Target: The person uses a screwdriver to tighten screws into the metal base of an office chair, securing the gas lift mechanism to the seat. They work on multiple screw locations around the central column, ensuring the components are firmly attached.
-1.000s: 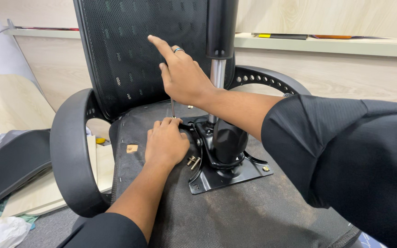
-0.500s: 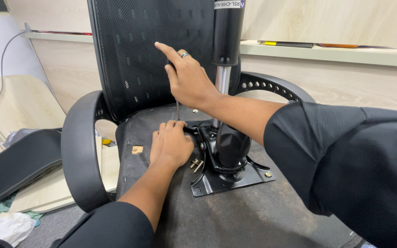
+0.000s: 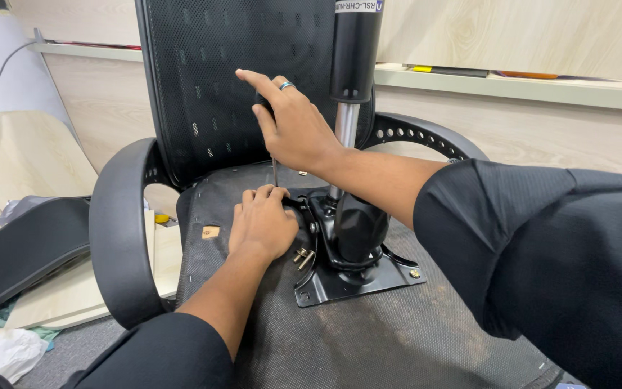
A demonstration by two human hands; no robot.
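Pale wood-grain wall panelling [image 3: 527, 36] behind, with a long light wooden shelf [image 3: 577, 90] running across it; grey floor [image 3: 73, 353] at lower left, strewn with a pale curved plywood panel [image 3: 30, 166], a black seat cushion [image 3: 23, 252] and crumpled white wrapping [image 3: 5, 353].

Upturned black office chair filling the middle: grey fabric seat underside [image 3: 397, 338] facing up, black mesh backrest [image 3: 210, 86] standing behind, curved black plastic armrest [image 3: 120, 230] at left, a second perforated armrest [image 3: 426, 133] at right, partly hidden behind the forearm.

Black metal seat mechanism plate [image 3: 358, 277] lying on the underside, black gas cylinder [image 3: 354, 50] rising from it, top cut off by the frame edge.

Right hand [image 3: 293, 130] closed around the handle of a thin-shafted screwdriver [image 3: 274, 171], index finger extended; handle almost wholly covered, tip out of sight behind the left hand [image 3: 262, 225]. Left hand curled, palm down, fingertips bunched around the shaft at the plate's edge; whether anything is pinched there cannot be told.

Loose brass-coloured bolts [image 3: 302, 256] just beside the left hand. Small tan tag [image 3: 211, 232] on the fabric.
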